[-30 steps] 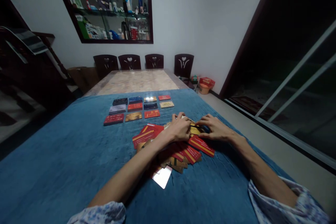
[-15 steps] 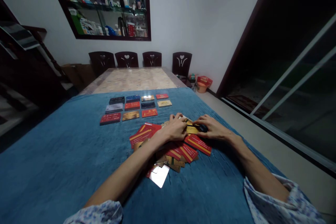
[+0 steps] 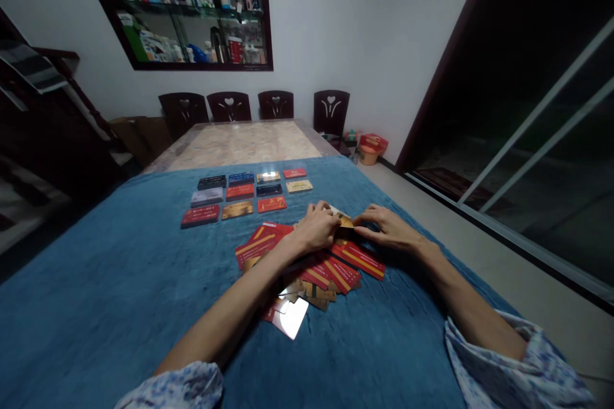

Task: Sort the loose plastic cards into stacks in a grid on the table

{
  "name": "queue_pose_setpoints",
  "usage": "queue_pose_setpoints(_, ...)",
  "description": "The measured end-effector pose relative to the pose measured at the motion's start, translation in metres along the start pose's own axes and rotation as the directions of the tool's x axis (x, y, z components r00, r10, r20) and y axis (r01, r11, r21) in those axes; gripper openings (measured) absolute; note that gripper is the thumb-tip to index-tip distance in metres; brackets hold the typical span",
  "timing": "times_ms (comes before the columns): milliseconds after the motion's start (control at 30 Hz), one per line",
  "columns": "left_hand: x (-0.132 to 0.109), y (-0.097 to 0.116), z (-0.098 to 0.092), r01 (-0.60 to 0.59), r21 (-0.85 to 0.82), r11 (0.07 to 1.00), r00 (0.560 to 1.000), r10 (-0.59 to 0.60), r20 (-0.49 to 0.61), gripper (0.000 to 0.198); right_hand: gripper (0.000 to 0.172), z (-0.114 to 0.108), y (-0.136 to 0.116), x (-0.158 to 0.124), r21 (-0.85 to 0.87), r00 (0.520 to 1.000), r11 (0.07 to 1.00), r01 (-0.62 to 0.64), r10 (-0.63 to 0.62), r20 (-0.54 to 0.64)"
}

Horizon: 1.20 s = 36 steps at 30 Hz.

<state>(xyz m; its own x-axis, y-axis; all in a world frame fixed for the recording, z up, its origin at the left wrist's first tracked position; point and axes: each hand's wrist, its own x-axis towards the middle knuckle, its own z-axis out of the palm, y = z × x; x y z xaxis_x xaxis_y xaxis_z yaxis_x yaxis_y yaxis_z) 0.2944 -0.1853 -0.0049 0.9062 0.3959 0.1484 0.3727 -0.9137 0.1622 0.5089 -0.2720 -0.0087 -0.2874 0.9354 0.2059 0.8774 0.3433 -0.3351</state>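
Observation:
A loose pile of cards (image 3: 330, 271), mostly red with gold stripes and some gold, lies spread on the blue cloth under my hands. My left hand (image 3: 317, 228) reaches over the pile with curled fingers, gripping the left end of a tilted gold card (image 3: 346, 222). At the card's right end, my right hand (image 3: 389, 228) pinches it between thumb and fingers. Whether more than one card is held there cannot be made out. A shiny white card (image 3: 291, 318) sticks out at the pile's near edge, and my left forearm hides part of the pile.
Neat card stacks stand in rows beyond the pile, among them a dark red stack (image 3: 200, 216), a gold one (image 3: 237, 209) and a pale yellow one (image 3: 299, 186). Blue cloth (image 3: 129, 281) covers the table's near part. Several dark chairs (image 3: 332, 112) stand around the far end.
The gold card between my hands has tilted up, and its dark stripe no longer shows. The dark patch by my right fingers is gone. The view has shifted slightly.

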Motion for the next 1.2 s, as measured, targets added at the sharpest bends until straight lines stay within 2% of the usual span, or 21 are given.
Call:
queue_pose_setpoints(100,0.001,-0.004,0.002,0.041,-0.07,0.997,0.999,-0.043,-0.025,0.026,0.035,0.001,0.002,0.0,0.014,1.0,1.0,-0.026,0.026,-0.003)
queue_pose_setpoints(333,0.003,-0.01,0.008,0.084,-0.14,0.987,0.996,-0.089,-0.029,0.036,0.023,0.012,0.014,0.003,0.034,0.999,0.998,-0.044,0.045,-0.019)
queue_pose_setpoints(600,0.004,-0.009,0.007,0.151,-0.235,0.96,0.984,-0.17,-0.062,0.03,0.018,0.019,0.018,0.005,0.047,0.997,0.998,-0.035,0.039,-0.074)
queue_pose_setpoints(800,0.007,-0.011,0.012,0.17,-0.301,0.938,0.977,-0.201,-0.076,0.031,0.02,0.019,0.014,0.005,0.124,0.988,0.991,-0.045,0.063,-0.141)
queue_pose_setpoints(933,0.007,-0.013,0.016,0.182,-0.333,0.925,0.969,-0.227,-0.101,0.028,0.018,0.018,0.012,0.005,0.141,0.973,0.989,-0.054,0.084,-0.216)
queue_pose_setpoints(1100,0.008,-0.014,0.016,0.17,-0.327,0.93,0.968,-0.221,-0.122,0.024,0.013,0.019,0.012,0.006,0.172,0.919,0.985,0.007,0.062,-0.389)
queue_pose_setpoints(1200,0.008,-0.015,0.017,0.15,-0.325,0.934,0.971,-0.201,-0.131,0.023,0.012,0.02,0.011,0.007,0.204,0.896,0.978,0.041,0.054,-0.44)
